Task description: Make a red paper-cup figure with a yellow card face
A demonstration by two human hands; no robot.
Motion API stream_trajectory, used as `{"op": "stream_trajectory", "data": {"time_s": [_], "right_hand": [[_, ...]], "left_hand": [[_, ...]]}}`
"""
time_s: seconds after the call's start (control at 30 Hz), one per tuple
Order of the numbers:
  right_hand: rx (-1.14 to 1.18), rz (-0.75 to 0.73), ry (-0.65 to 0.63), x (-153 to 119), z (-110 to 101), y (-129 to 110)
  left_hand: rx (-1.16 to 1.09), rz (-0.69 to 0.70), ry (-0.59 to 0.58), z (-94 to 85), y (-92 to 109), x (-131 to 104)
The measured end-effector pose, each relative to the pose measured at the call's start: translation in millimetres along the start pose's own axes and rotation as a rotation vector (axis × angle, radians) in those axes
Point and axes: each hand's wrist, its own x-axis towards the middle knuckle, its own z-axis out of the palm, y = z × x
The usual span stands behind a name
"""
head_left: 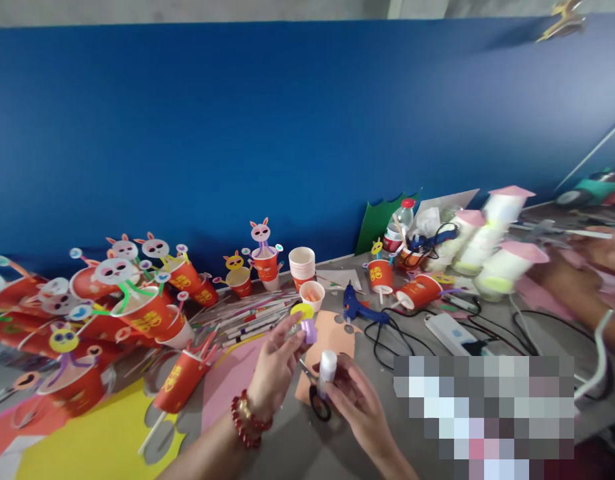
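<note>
My left hand, with a red bead bracelet at the wrist, pinches a yellow paper disc. A small purple piece, perhaps a cap, sits at the same fingertips. In my right hand is a white glue stick, held upright with its fingers wrapped round it. Scissors with black handles lie just behind the glue stick, partly over a sheet of orange paper. Beyond my left hand stands a paper cup with orange pieces inside.
Red paper cups with paper animal heads crowd the left. Markers lie mid-table by a yellow sheet. A blue glue gun, cables, a power strip and white towers with pink roofs fill the right, beside another person's arm.
</note>
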Motion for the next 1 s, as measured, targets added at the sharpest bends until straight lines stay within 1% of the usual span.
{"op": "stream_trajectory", "data": {"time_s": [0.03, 0.1, 0.27, 0.43, 0.53, 0.73, 0.9, 1.0], "right_hand": [[-0.029, -0.005, -0.015, 0, 1, 1], [-0.092, -0.021, -0.038, 0, 3, -1], [-0.212, -0.084, -0.063, 3, 5, -8], [-0.308, -0.145, -0.069, 3, 4, -4], [-0.336, -0.147, -0.080, 2, 3, -2], [-0.360, -0.132, -0.089, 0, 4, -2], [-0.365, -0.139, -0.100, -2, 4, -2], [-0.352, -0.145, -0.104, -2, 5, -2]], "left_hand": [[-0.080, -0.040, -0.009, 4.0, 0, -4], [-0.163, -0.081, -0.034, 9.0, -1, -10], [-0.225, -0.097, -0.046, 11.6, -6, -19], [-0.175, -0.060, 0.003, 10.3, -10, -25], [-0.130, -0.030, 0.017, 6.1, -14, -28], [0.006, 0.083, 0.020, -2.9, -21, -33], [0.042, 0.138, 0.025, -6.1, -29, -35], [0.058, 0.154, 0.030, -6.1, -27, -34]]}}
